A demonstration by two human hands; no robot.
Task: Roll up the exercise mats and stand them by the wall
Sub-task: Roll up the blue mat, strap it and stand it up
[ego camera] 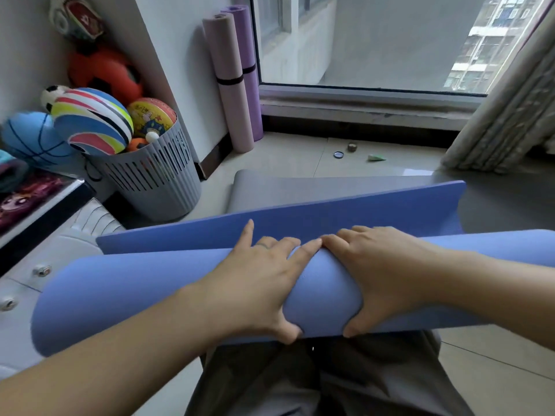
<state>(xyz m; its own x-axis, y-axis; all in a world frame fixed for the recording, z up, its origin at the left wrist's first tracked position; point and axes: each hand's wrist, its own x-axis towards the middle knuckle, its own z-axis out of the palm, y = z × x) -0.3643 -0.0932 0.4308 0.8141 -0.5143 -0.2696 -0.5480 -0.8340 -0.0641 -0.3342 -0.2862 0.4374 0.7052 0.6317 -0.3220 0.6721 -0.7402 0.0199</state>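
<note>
Across my lap, near the bottom of the view, the blue mat lies as a thick roll, and both hands are clamped on its middle. My left hand has its fingers curled over the top of the roll and the thumb hooked under the near side; one outer finger stretches far onto the loose flap. My right hand grips just beside it in the same way, fingers wrapped over, thumb tucked beneath, and the fingertips of the two hands meet on the crest. The roll's long axis runs left to right, its right end a little farther off than its left, and the unrolled flap stands up along the far side. Beyond it a grey mat lies flat on the floor. Far left of the window, a pink mat and a purple mat stand upright, rolled, touching each other against the wall. A slatted basket of balls sits at the left.
</note>
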